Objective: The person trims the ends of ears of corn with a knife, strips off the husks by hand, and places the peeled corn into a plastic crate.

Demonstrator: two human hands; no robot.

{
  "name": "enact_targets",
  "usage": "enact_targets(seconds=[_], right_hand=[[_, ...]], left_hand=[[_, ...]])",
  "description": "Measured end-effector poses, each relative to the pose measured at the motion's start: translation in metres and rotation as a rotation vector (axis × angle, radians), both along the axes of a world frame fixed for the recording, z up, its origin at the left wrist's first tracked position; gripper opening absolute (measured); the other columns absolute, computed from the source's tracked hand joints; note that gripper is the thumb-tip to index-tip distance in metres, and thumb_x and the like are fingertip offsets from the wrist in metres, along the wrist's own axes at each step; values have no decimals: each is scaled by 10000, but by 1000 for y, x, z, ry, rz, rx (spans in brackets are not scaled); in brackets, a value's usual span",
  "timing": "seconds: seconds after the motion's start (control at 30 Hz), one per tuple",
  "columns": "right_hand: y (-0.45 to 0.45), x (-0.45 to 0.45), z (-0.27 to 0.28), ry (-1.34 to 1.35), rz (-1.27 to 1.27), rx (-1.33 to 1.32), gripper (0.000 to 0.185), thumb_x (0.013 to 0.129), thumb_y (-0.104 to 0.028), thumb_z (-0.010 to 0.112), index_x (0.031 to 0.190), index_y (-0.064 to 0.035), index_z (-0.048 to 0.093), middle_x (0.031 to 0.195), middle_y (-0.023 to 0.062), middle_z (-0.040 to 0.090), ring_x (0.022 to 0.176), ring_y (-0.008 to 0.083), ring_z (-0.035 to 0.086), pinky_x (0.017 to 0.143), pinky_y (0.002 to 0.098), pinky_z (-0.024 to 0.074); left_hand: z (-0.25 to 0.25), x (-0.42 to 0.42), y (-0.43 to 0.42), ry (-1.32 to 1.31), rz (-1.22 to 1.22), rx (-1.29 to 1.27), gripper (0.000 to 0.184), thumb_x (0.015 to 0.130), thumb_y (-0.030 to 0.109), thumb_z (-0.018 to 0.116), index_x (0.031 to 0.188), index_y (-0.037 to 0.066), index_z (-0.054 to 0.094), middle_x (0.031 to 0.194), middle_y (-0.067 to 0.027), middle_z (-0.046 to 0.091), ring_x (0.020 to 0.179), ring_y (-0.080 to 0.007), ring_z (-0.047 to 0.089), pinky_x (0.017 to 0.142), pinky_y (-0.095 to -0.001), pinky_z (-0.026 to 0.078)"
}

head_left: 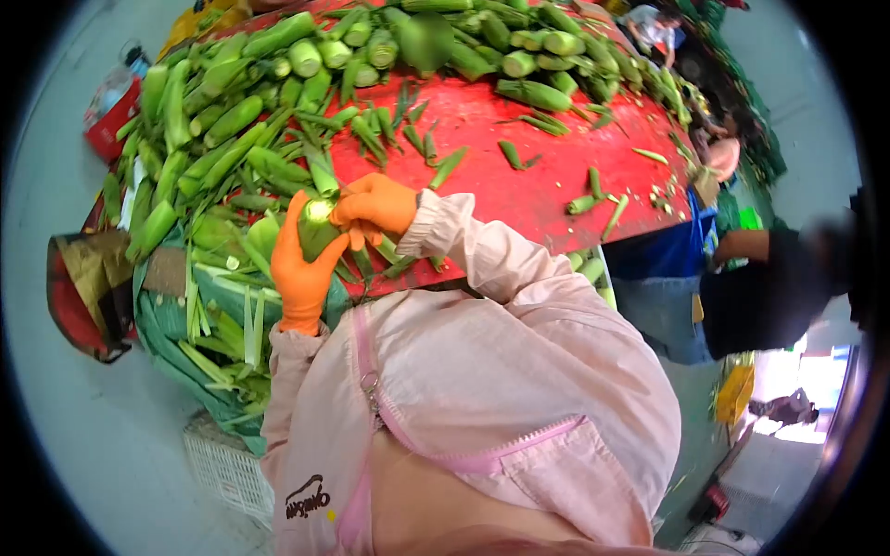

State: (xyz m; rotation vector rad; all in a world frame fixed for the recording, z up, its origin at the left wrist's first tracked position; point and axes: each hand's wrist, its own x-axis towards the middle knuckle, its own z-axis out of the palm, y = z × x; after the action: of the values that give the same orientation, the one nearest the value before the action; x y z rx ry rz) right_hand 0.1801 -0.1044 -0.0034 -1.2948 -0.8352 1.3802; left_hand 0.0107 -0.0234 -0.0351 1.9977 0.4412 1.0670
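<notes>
My left hand (303, 268), in an orange glove, is closed around a green ear of corn (316, 227) whose pale cut end points up. From the right, my right hand (378, 206), gloved in orange too, has its fingers bent against the top of the same ear. Both hands are over the near left edge of a red table (482, 120). Just beyond them lies a heap of corn in green husks (236, 120). Whether the right fingers pinch a husk leaf is hard to make out.
A green sack (167, 324) of husks stands at the left, beside a bag (83, 287) and above a white crate (227, 473). Loose husk pieces (450, 167) dot the table. Another person in dark clothes (769, 296) stands at the right; more people are farther back.
</notes>
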Motion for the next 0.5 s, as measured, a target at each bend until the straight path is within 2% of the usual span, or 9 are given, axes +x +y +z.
enact_targets(seconds=[0.13, 0.2, 0.27, 0.33, 0.4, 0.5], right_hand=[[-14, -14, -5, 37, -93, -19, 236, 818, -198, 580, 799, 31, 637, 589, 118, 638, 445, 137, 582, 396, 227, 426], [-18, -20, -9, 39, -133, -23, 248, 818, -204, 568, 786, 33, 633, 586, 133, 633, 435, 156, 570, 397, 252, 435], [-22, -27, -11, 41, -176, -30, 261, 818, -211, 555, 772, 36, 629, 583, 147, 628, 426, 176, 559, 398, 278, 444], [-25, -35, -11, 167, -243, -33, 263, 812, -207, 552, 754, 39, 623, 579, 160, 630, 420, 198, 557, 398, 282, 440], [-21, -41, -28, 248, -290, 37, 267, 801, -207, 551, 748, 44, 627, 592, 173, 640, 428, 210, 563, 412, 282, 443], [-23, -50, -34, 277, -318, 110, 314, 822, -260, 594, 743, 42, 627, 604, 156, 644, 432, 182, 559, 414, 274, 439]], left_hand=[[-5, -9, -5, 56, 4, 87, 746, 708, 94, 835, 1377, 46, 510, 1150, -132, 644, 990, -245, 645, 852, -341, 510], [-12, -12, -8, 69, -26, -23, 746, 704, 94, 836, 1377, 61, 516, 1143, -131, 645, 992, -244, 644, 848, -343, 510], [-16, -15, -9, 88, -47, -11, 737, 717, 90, 833, 1381, 67, 514, 1150, -116, 644, 1000, -220, 635, 862, -331, 504], [-15, -16, -12, 62, -62, -146, 707, 743, 82, 823, 1379, 61, 514, 1154, -102, 641, 999, -192, 619, 875, -319, 496], [-14, -17, -16, 70, -86, -150, 682, 765, 63, 808, 1377, 45, 509, 1169, -81, 626, 1007, -175, 600, 893, -312, 487], [-24, -21, -18, -108, -259, -729, 675, 769, 43, 794, 1376, 22, 498, 1149, -65, 618, 990, -182, 599, 903, -318, 486]])
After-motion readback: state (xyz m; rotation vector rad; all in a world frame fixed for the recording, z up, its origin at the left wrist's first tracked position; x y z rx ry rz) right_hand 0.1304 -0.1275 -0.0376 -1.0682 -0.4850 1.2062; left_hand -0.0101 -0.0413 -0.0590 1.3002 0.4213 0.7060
